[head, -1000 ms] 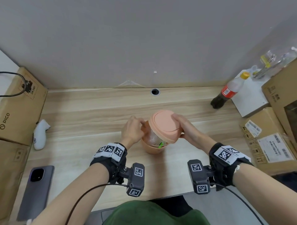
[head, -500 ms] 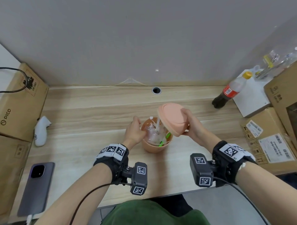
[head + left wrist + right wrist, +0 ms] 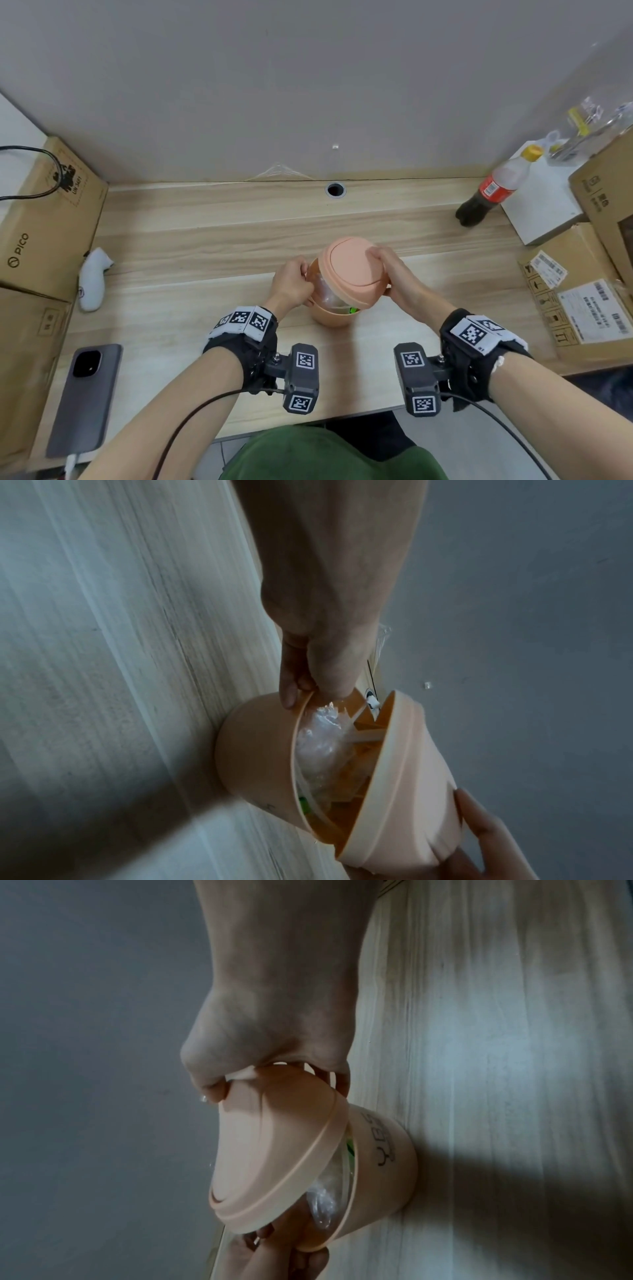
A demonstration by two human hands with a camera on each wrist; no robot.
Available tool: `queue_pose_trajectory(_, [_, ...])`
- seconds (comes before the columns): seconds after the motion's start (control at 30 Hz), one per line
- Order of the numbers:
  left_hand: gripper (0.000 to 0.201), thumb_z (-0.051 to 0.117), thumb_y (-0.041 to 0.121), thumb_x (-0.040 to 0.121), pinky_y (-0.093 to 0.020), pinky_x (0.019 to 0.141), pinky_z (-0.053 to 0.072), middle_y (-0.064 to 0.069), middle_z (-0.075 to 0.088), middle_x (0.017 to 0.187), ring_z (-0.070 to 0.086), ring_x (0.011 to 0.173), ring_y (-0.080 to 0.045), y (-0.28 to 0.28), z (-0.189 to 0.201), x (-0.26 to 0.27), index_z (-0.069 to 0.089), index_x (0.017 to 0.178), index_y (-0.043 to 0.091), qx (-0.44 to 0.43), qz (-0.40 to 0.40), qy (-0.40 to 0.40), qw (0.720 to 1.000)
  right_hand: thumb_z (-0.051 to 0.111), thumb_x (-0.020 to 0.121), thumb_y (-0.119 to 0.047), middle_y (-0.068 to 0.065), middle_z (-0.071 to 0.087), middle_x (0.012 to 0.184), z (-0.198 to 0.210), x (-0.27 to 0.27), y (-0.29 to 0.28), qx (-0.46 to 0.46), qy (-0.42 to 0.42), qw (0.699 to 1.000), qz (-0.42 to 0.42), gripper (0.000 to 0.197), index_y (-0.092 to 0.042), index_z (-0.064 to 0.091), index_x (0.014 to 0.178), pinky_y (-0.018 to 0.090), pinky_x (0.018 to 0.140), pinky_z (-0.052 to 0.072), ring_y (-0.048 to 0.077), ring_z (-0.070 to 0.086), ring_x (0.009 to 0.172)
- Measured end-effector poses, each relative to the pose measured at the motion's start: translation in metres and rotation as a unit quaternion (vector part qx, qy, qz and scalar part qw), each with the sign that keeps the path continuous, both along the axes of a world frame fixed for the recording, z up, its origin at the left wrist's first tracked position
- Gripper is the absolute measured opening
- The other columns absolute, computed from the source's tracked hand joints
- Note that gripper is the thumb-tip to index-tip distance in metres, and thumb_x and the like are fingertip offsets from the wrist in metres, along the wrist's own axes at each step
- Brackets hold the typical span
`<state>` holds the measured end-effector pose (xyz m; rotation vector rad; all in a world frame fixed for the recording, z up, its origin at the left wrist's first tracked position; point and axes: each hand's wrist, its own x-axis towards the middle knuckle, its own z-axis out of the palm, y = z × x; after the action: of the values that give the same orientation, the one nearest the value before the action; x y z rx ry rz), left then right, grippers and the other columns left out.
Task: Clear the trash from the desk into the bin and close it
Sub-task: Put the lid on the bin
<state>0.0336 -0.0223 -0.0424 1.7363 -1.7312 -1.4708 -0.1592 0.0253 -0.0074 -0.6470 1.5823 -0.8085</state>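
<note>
- The bin (image 3: 330,313) is a small pink plastic pot; it stands on the desk (image 3: 191,246) near the front edge, between the two hands
- I judge it light and stiff, with smooth walls that can slip, so it can slide or tip if the lid (image 3: 349,270) is pushed from one side only
- The trash (image 3: 322,748) inside looks like soft crinkled clear plastic with some thin sticks; it stands higher than the rim and may keep the lid up
- The left hand (image 3: 291,284) pinches the bin rim, thumb inside and fingers outside, which is a good place to hold the pot
- The right hand (image 3: 394,277) is curled around the lid's edge, thumb on top, and holds it tilted over the opening, not yet seated
- The next move probably needs an even press downward
</note>
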Motion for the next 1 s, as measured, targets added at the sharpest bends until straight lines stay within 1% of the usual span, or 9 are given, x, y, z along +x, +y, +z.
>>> queue_pose_trajectory(0.1, [0.033,0.040,-0.017,0.070,-0.052,0.058,0.058,-0.004,0.043,0.064,0.058,0.052,-0.027,0.001,-0.001,-0.001,0.032,0.068,0.015,-0.001,0.003,0.009,1.000,0.039,0.096,-0.040,-0.006,0.052,0.118,-0.001,0.003,-0.001,-0.007,0.027,0.999,0.034,0.034,-0.030,0.042,0.128,0.030,0.082,0.040,0.015,0.050,0.106])
queue_pose_trajectory(0.2, [0.033,0.038,-0.017,0.071,-0.041,0.052,0.059,-0.003,0.042,0.068,0.056,0.055,-0.022,0.000,-0.001,0.000,0.032,0.068,0.015,0.007,0.015,0.026,1.000,0.042,0.094,-0.044,-0.003,0.050,0.128,-0.003,0.006,-0.002,-0.008,0.051,0.997,0.057,0.041,-0.032,0.039,0.133,0.030,0.090,0.038,0.017,0.048,0.117])
queue_pose_trajectory(0.3, [0.032,0.040,-0.014,0.077,-0.032,0.048,0.055,-0.003,0.041,0.065,0.054,0.043,-0.010,0.000,-0.002,0.005,0.034,0.069,0.016,0.032,0.028,0.069,0.997,0.044,0.090,-0.049,-0.002,0.041,0.141,-0.005,0.010,-0.004,-0.007,0.085,0.992,0.088,0.054,-0.033,0.033,0.140,0.033,0.102,0.036,0.019,0.042,0.127])
queue_pose_trajectory(0.37, [0.030,0.046,-0.008,0.084,-0.031,0.053,0.056,-0.004,0.045,0.065,0.054,0.043,-0.007,-0.001,-0.004,0.011,0.036,0.070,0.016,0.060,0.024,0.101,0.993,0.043,0.093,-0.049,-0.001,0.036,0.145,-0.006,0.012,-0.005,-0.011,0.105,0.989,0.104,0.056,-0.031,0.028,0.144,0.036,0.108,0.033,0.020,0.038,0.130])
queue_pose_trajectory(0.47, [0.021,0.057,0.006,0.092,-0.029,0.063,0.059,-0.007,0.052,0.073,0.059,0.056,-0.012,-0.001,-0.005,0.024,0.044,0.077,0.014,0.118,0.012,0.166,0.979,0.044,0.094,-0.050,0.000,0.034,0.147,-0.006,0.012,-0.006,-0.016,0.117,0.985,0.123,0.058,-0.030,0.025,0.146,0.038,0.110,0.032,0.020,0.037,0.131])
queue_pose_trajectory(0.57, [0.004,0.056,0.013,0.096,-0.035,0.079,0.059,-0.009,0.057,0.086,0.062,0.070,-0.016,-0.002,-0.004,0.039,0.055,0.095,0.009,0.211,0.025,0.258,0.943,0.047,0.094,-0.051,0.000,0.034,0.147,-0.004,0.012,-0.005,-0.023,0.119,0.983,0.135,0.059,-0.030,0.026,0.145,0.037,0.109,0.034,0.019,0.038,0.130])
queue_pose_trajectory(0.63, [0.016,0.061,0.017,0.093,-0.041,0.089,0.056,-0.008,0.060,0.095,0.062,0.077,-0.020,-0.001,-0.004,0.046,0.057,0.107,0.009,0.248,0.035,0.300,0.921,0.049,0.094,-0.049,-0.001,0.031,0.146,-0.002,0.015,-0.005,-0.028,0.132,0.980,0.149,0.060,-0.030,0.025,0.146,0.034,0.107,0.034,0.018,0.037,0.129])
queue_pose_trajectory(0.77, [0.046,0.075,0.014,0.082,-0.041,0.091,0.055,-0.009,0.063,0.095,0.062,0.085,-0.019,0.001,-0.001,0.044,0.052,0.121,0.008,0.233,0.015,0.275,0.933,0.052,0.094,-0.044,0.001,0.021,0.147,0.004,0.021,-0.003,-0.031,0.157,0.970,0.181,0.064,-0.030,0.019,0.148,0.029,0.100,0.031,0.014,0.033,0.120])
queue_pose_trajectory(1.0, [0.045,0.071,0.005,0.084,-0.038,0.087,0.057,-0.006,0.057,0.085,0.063,0.081,-0.018,-0.003,0.004,0.037,0.051,0.123,0.010,0.219,-0.003,0.247,0.944,0.060,0.091,-0.037,0.007,0.017,0.148,0.007,0.018,0.002,-0.033,0.191,0.954,0.228,0.078,-0.026,0.010,0.150,0.026,0.103,0.027,0.020,0.027,0.135])
